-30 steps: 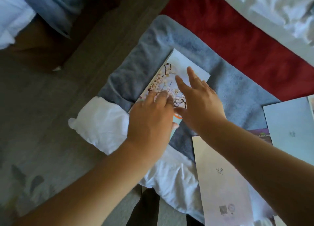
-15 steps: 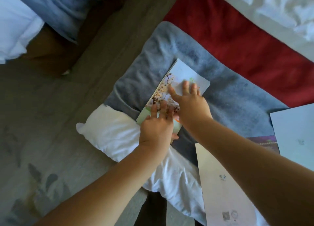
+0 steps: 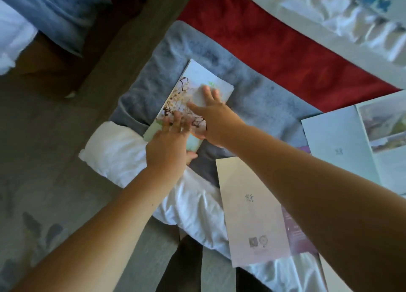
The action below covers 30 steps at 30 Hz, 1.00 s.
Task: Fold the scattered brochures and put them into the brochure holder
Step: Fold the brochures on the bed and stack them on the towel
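Observation:
A folded brochure (image 3: 193, 80) with a blossom-branch picture lies on a grey towel (image 3: 252, 107). My left hand (image 3: 169, 146) presses flat on its near end with straight fingers. My right hand (image 3: 213, 113) lies flat on its middle, fingers stretched toward the far end. A pale folded brochure (image 3: 252, 208) lies just under my right forearm, with a purple one (image 3: 296, 232) partly beneath it. An unfolded light-blue brochure (image 3: 356, 142) with a landscape photo lies at the right. No brochure holder is in view.
The towel lies on a bed with a red runner (image 3: 274, 45) and white sheets (image 3: 329, 6). A white pillow (image 3: 123, 155) sits at the near bed edge. Grey floor (image 3: 44, 159) stretches to the left, where a blue cloth (image 3: 55, 12) hangs at the upper left. Another printed sheet (image 3: 377, 1) lies far right.
My right hand has slid along the brochure toward its far end while my left hand stays pressing the near end. The view has shifted slightly.

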{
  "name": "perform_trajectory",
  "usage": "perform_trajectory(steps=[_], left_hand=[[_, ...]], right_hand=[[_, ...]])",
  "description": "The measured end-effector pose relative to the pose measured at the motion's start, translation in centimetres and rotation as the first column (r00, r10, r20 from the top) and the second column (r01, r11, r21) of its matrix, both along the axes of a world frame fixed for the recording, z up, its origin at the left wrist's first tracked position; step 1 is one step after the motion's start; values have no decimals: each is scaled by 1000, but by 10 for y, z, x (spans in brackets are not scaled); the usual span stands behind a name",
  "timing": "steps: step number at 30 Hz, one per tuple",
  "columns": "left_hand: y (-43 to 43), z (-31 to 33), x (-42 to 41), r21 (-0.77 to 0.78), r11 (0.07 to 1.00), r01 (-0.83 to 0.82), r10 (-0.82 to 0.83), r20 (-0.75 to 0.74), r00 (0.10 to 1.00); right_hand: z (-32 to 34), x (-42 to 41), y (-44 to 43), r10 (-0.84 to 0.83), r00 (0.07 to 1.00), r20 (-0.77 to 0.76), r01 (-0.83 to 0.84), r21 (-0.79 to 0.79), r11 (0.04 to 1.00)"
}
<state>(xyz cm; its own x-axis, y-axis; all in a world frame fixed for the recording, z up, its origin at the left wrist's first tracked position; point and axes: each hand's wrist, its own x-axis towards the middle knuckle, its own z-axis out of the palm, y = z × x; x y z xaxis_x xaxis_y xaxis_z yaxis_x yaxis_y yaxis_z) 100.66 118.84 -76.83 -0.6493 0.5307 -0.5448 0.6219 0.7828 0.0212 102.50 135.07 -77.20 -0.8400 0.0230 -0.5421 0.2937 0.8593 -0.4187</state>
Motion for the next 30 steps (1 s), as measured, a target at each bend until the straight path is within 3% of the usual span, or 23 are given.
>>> perform_trajectory(steps=[3, 6, 10, 14, 20, 23, 30], left_hand=[[1, 17, 21, 52, 999, -1, 2, -10, 1000], [17, 34, 61, 205, 979, -6, 10, -19, 1000], [56, 46, 144, 377, 922, 91, -89, -22, 996], [95, 37, 217, 335, 930, 152, -188, 78, 979], [173, 13, 271, 364, 909, 202, -276, 164, 947], [209, 4, 281, 337, 915, 222, -279, 129, 952], [226, -19, 272, 149, 945, 290, -289, -25, 957]], right_hand=[[17, 61, 29, -88, 987, -133, 78, -80, 994], [28, 136, 65, -282, 917, -281, 276, -63, 959], [34, 218, 122, -473, 834, -285, 504, 44, 863], [31, 279, 174, -564, 807, -175, 590, 193, 784], [24, 368, 225, -658, 749, -77, 648, 296, 702], [18, 390, 222, -625, 779, -53, 603, 337, 723], [8, 396, 181, -646, 763, -27, 630, 258, 733]])
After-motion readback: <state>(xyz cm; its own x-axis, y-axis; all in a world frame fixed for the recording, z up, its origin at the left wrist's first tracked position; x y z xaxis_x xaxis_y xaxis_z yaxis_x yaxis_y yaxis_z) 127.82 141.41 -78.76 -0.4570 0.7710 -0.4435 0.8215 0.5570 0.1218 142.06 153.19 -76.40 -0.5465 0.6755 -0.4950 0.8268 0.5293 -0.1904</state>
